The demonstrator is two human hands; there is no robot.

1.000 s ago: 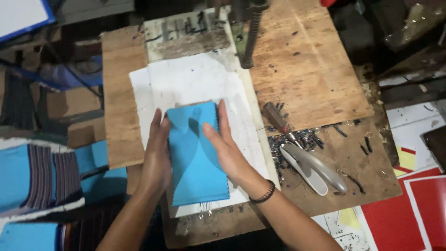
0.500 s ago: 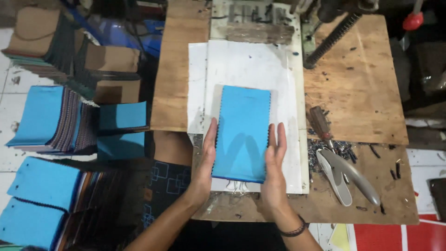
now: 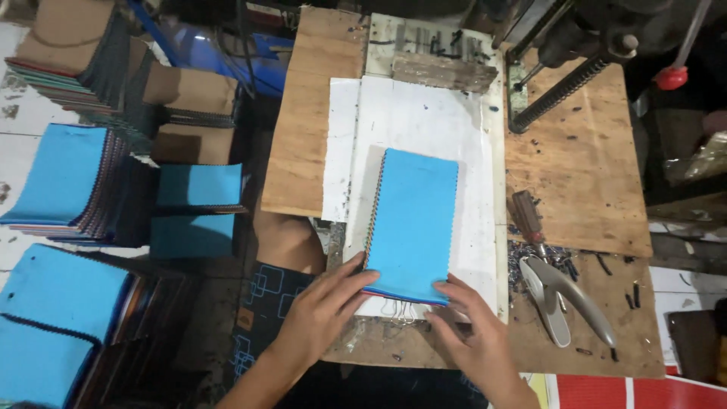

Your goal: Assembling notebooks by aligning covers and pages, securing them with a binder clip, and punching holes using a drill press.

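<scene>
Blue fabric swatches, stacked into a booklet [image 3: 413,226], lie at mid-frame on a white sheet [image 3: 424,129] over the wooden bench [image 3: 583,159], and squaring them well probably means keeping the near edge flush while pressing evenly from both lower corners. Left hand [image 3: 322,307], at lower centre, reaches up with fingers spread onto the stack's lower-left corner, gripping nothing. Right hand [image 3: 473,333] lies flat and open beside the lower-right corner, fingertips touching the edge by the wire clips [image 3: 397,309].

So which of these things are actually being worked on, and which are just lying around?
In hand: blue swatch stack, left hand, right hand, both touching its near end; white sheet beneath.
Lying about: metal pliers, screwdriver, blue-topped piles on the left.
</scene>
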